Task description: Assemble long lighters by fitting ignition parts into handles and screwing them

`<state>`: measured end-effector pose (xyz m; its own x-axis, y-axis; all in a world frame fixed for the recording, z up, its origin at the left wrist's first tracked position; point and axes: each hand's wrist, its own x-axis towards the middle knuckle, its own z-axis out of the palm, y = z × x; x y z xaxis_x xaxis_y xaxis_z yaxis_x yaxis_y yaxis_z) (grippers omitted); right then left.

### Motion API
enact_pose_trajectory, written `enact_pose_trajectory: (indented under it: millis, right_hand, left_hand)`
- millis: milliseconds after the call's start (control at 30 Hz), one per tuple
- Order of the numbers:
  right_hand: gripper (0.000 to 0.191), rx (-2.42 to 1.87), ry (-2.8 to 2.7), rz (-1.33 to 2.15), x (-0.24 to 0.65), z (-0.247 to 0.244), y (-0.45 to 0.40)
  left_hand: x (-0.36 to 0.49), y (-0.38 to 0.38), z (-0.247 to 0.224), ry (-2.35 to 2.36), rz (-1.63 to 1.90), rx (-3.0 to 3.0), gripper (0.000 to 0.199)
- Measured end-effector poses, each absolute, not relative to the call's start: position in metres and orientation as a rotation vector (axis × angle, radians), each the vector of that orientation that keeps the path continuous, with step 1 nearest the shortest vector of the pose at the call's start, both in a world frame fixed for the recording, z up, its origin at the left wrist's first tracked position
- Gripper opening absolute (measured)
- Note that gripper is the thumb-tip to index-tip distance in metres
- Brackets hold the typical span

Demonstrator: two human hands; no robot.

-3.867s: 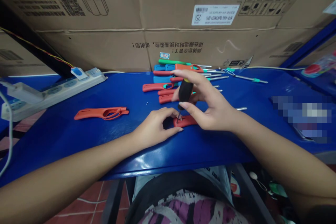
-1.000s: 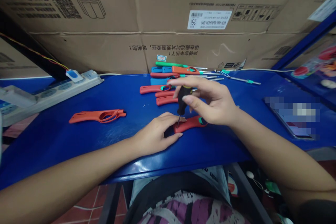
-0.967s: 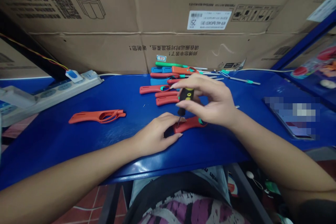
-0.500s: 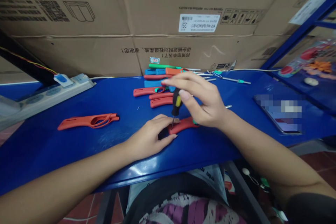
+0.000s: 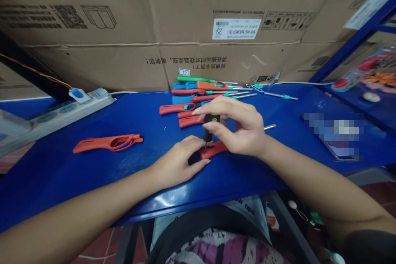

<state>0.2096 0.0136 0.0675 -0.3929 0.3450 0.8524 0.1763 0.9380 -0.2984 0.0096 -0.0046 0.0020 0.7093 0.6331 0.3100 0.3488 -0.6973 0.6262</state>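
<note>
In the head view a red gas lighter (image 5: 216, 149) lies on the blue table. My left hand (image 5: 177, 161) steadies its handle end, thumb on the near side and fingers on the far side. My right hand (image 5: 239, 126) grips a black and yellow screwdriver (image 5: 208, 134). The screwdriver stands nearly upright, its tip at the handle end of the lighter. The far part of that lighter is hidden under my right hand, apart from a metal tube beyond it. An orange-red lighter shell (image 5: 108, 143) lies by itself to the left.
Behind my hands lies a pile of red, blue and green lighters (image 5: 176, 109). A power strip (image 5: 66, 111) is at the left and a phone (image 5: 332, 136) at the right. A large cardboard box (image 5: 185, 8) walls off the back. A blue frame post (image 5: 349, 41) rises at right.
My right hand has turned around the screwdriver handle, and the screwdriver is more upright. Its tip stays at the lighter's end. My left hand keeps its hold; the whole view has shifted slightly.
</note>
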Motion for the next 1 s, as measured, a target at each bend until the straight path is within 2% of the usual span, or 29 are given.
enact_pose_trajectory:
  millis: [100,200,267,333,433,533,567,633,733,867,933,1000]
  right_hand:
    - [0.022,-0.325,-1.954,-0.031,0.211,0.066,0.015]
    - [0.033,-0.376,-2.083,0.183,0.211,0.069,0.013]
    - [0.031,-0.403,-2.107,0.296,0.212,0.071,0.011]
    - [0.023,-0.391,-2.072,0.16,0.212,0.072,0.01]
    - [0.022,-0.381,-2.065,-0.039,0.215,0.072,0.009]
    - [0.034,-0.427,-2.146,0.248,0.215,0.071,0.008]
    - [0.032,-0.432,-2.138,0.307,0.215,0.071,0.008]
    - [0.023,-0.421,-2.085,0.196,0.216,0.071,0.009]
    - [0.024,-0.382,-2.051,-0.035,0.216,0.072,0.009]
    - [0.029,-0.34,-2.132,0.314,0.216,0.077,0.008]
    - [0.019,-0.328,-2.092,0.227,0.216,0.077,0.008]
    - [0.02,-0.335,-2.057,0.01,0.217,0.077,0.008]
  left_hand:
    - [0.009,-0.005,0.002,0.743,0.72,2.372,0.032]
    - [0.009,-0.005,0.001,0.73,0.705,2.375,0.033]
    - [0.009,-0.005,0.001,0.737,0.698,2.386,0.029]
    - [0.009,-0.005,0.001,0.75,0.708,2.402,0.024]
    - [0.01,-0.006,0.002,0.777,0.699,2.4,0.022]
    - [0.01,-0.006,0.003,0.782,0.681,2.384,0.022]
    - [0.01,-0.006,0.002,0.78,0.684,2.385,0.022]
    - [0.01,-0.006,0.002,0.781,0.691,2.392,0.022]
    - [0.009,-0.006,0.002,0.791,0.692,2.392,0.021]
    - [0.009,-0.007,0.001,0.78,0.683,2.379,0.022]
    - [0.009,-0.007,0.001,0.791,0.691,2.389,0.023]
    - [0.009,-0.007,0.002,0.809,0.696,2.394,0.022]
